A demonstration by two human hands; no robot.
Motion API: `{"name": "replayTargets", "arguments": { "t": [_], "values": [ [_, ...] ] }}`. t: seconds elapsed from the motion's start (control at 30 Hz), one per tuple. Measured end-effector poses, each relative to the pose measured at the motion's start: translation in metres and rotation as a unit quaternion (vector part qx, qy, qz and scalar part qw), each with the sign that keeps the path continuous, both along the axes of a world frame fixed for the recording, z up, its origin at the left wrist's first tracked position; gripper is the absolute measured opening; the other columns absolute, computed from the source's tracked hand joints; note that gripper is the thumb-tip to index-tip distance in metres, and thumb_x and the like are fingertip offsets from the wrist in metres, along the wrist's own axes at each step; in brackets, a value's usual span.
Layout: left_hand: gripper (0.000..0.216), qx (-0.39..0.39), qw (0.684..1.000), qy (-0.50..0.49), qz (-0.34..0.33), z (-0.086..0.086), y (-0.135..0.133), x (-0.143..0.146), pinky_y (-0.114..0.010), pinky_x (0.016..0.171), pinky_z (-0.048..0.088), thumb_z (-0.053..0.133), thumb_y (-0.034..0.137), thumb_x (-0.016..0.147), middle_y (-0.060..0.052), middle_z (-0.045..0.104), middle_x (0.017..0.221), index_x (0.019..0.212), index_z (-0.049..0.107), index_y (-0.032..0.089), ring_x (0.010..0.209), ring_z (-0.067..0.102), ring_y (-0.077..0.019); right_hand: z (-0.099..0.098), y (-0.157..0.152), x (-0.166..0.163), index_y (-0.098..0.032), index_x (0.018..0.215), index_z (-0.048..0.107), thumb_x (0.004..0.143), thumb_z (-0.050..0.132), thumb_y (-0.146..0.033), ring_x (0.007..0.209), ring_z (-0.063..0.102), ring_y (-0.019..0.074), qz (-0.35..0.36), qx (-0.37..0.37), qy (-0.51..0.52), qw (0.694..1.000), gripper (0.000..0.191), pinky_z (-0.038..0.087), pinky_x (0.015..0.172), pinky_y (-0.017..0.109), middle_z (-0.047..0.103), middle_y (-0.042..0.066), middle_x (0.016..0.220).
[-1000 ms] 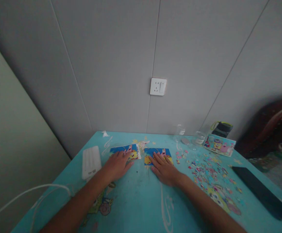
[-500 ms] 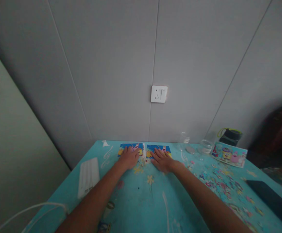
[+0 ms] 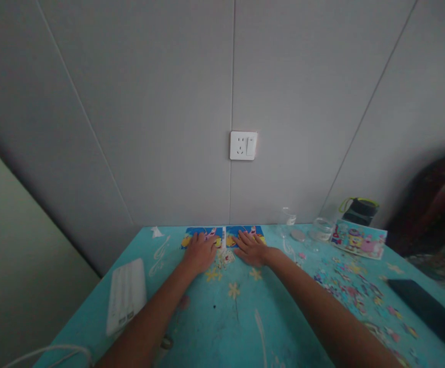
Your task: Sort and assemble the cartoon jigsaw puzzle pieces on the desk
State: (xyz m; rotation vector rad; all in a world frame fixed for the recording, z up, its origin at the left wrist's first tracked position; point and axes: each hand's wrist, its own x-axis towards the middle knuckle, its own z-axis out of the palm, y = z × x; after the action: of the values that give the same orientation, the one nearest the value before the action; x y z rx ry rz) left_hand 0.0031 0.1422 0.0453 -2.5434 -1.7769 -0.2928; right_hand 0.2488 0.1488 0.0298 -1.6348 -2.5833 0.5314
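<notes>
Two small cartoon pictures lie side by side at the table's far edge, against the wall. My left hand [image 3: 200, 251] rests flat with fingers spread on the left picture [image 3: 217, 232], covering part of it. On the right picture [image 3: 259, 231] my right hand [image 3: 252, 249] lies the same way, its fingertips over the lower part. Both pictures show yellow and pink figures on blue. Just below the gap between them is a small pale patterned piece [image 3: 228, 257], too small to name.
Loose jigsaw pieces [image 3: 350, 291] are scattered at the right. Behind them stand a cartoon picture card [image 3: 360, 240], a clear jar [image 3: 322, 230], a clear cup [image 3: 288, 217] and a dark cup [image 3: 361, 210]. A dark flat object [image 3: 425, 306] lies far right, a white power bank [image 3: 126, 294] left.
My view has shifted slightly, so the wall socket and table sit further left. Both hands stay flat on the pictures; the right hand's fingers have shifted slightly.
</notes>
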Motion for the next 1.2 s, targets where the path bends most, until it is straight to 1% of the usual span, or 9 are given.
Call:
{"name": "replayTargets", "arguments": {
  "t": [0.2, 0.3, 0.43, 0.57, 0.67, 0.77, 0.87, 1.03, 1.2],
  "values": [
    [0.039, 0.023, 1.0, 0.017, 0.013, 0.006, -0.002, 0.008, -0.051, 0.1, 0.05, 0.06, 0.039, 0.097, -0.01, 0.057, 0.133, 0.129, 0.057, 0.019, 0.117, 0.059, -0.0258, 0.016, 0.006, 0.002, -0.028, 0.159, 0.025, 0.103, 0.025, -0.057, 0.154, 0.008, 0.0291, 0.013, -0.044, 0.024, 0.999, 0.063, 0.008, 0.12, 0.063, 0.018, 0.011, 0.166],
    [0.039, 0.038, 0.999, 0.025, 0.025, 0.019, -0.006, 0.011, -0.049, 0.096, 0.052, 0.061, 0.039, 0.096, -0.01, 0.059, 0.13, 0.129, 0.057, 0.018, 0.113, 0.061, -0.025, 0.035, 0.002, 0.007, -0.025, 0.16, 0.021, 0.104, 0.015, -0.058, 0.154, 0.012, 0.0266, 0.013, -0.043, 0.046, 0.998, 0.065, 0.012, 0.121, 0.059, 0.02, 0.01, 0.166],
    [0.04, 0.059, 0.998, 0.023, 0.029, 0.042, -0.028, 0.017, -0.05, 0.098, 0.051, 0.061, 0.039, 0.096, -0.011, 0.058, 0.132, 0.131, 0.056, 0.018, 0.116, 0.06, -0.026, 0.051, -0.032, 0.008, -0.02, 0.159, 0.026, 0.105, 0.014, -0.054, 0.154, 0.012, 0.026, -0.01, 0.009, 0.07, 0.997, 0.065, 0.004, 0.123, 0.055, 0.021, 0.011, 0.165],
    [0.036, 0.046, 0.999, 0.021, -0.012, 0.052, -0.077, 0.023, -0.049, 0.098, 0.051, 0.059, 0.039, 0.097, -0.01, 0.059, 0.131, 0.127, 0.058, 0.018, 0.115, 0.06, -0.0248, 0.043, -0.109, -0.001, -0.022, 0.152, 0.043, 0.105, 0.025, -0.052, 0.151, 0.025, 0.0234, 0.036, 0.101, 0.147, 0.983, 0.058, 0.014, 0.124, 0.048, 0.035, 0.009, 0.161],
    [0.031, 0.01, 0.999, 0.028, -0.026, 0.046, -0.123, 0.023, -0.045, 0.094, 0.053, 0.058, 0.04, 0.097, -0.008, 0.065, 0.118, 0.116, 0.063, 0.017, 0.105, 0.064, -0.0215, 0.03, -0.171, -0.011, -0.025, 0.143, 0.054, 0.104, 0.033, -0.05, 0.142, 0.043, 0.0214, 0.061, 0.133, 0.233, 0.961, 0.051, 0.03, 0.12, 0.043, 0.05, 0.008, 0.152],
    [0.03, -0.024, 0.999, 0.033, -0.006, 0.036, -0.166, 0.021, -0.043, 0.09, 0.054, 0.058, 0.042, 0.098, -0.007, 0.067, 0.11, 0.11, 0.064, 0.016, 0.097, 0.066, -0.0195, 0.018, -0.211, -0.019, -0.023, 0.126, 0.068, 0.103, 0.04, -0.047, 0.126, 0.058, 0.0208, 0.043, 0.141, 0.297, 0.943, 0.043, 0.042, 0.111, 0.039, 0.065, 0.008, 0.135],
    [0.031, -0.041, 0.999, 0.028, 0.019, 0.025, -0.206, 0.017, -0.045, 0.093, 0.053, 0.058, 0.042, 0.097, -0.008, 0.066, 0.114, 0.112, 0.064, 0.016, 0.103, 0.065, -0.0208, 0.012, -0.228, -0.017, -0.021, 0.11, 0.074, 0.101, 0.044, -0.044, 0.107, 0.067, 0.021, -0.025, 0.174, 0.331, 0.927, 0.038, 0.049, 0.101, 0.037, 0.074, 0.008, 0.113],
    [0.033, -0.042, 0.996, 0.011, 0.083, 0.007, -0.275, 0.006, -0.044, 0.092, 0.053, 0.055, 0.046, 0.098, -0.007, 0.069, 0.105, 0.107, 0.066, 0.016, 0.097, 0.067, -0.0198, 0.009, -0.237, 0.002, -0.016, 0.107, 0.072, 0.099, 0.042, -0.041, 0.094, 0.068, 0.0235, -0.102, 0.212, 0.339, 0.911, 0.04, 0.051, 0.091, 0.038, 0.075, 0.011, 0.098],
    [0.048, -0.012, 0.992, -0.015, 0.124, 0.0, -0.31, 0.01, -0.038, 0.082, 0.051, 0.029, 0.038, 0.105, -0.01, 0.075, 0.09, 0.093, 0.072, 0.021, 0.09, 0.072, -0.0234, 0.012, -0.239, 0.009, -0.017, 0.092, 0.073, 0.098, 0.039, -0.041, 0.073, 0.068, 0.022, -0.118, 0.221, 0.324, 0.912, 0.042, 0.053, 0.075, 0.034, 0.073, 0.007, 0.077]
  ]
}}
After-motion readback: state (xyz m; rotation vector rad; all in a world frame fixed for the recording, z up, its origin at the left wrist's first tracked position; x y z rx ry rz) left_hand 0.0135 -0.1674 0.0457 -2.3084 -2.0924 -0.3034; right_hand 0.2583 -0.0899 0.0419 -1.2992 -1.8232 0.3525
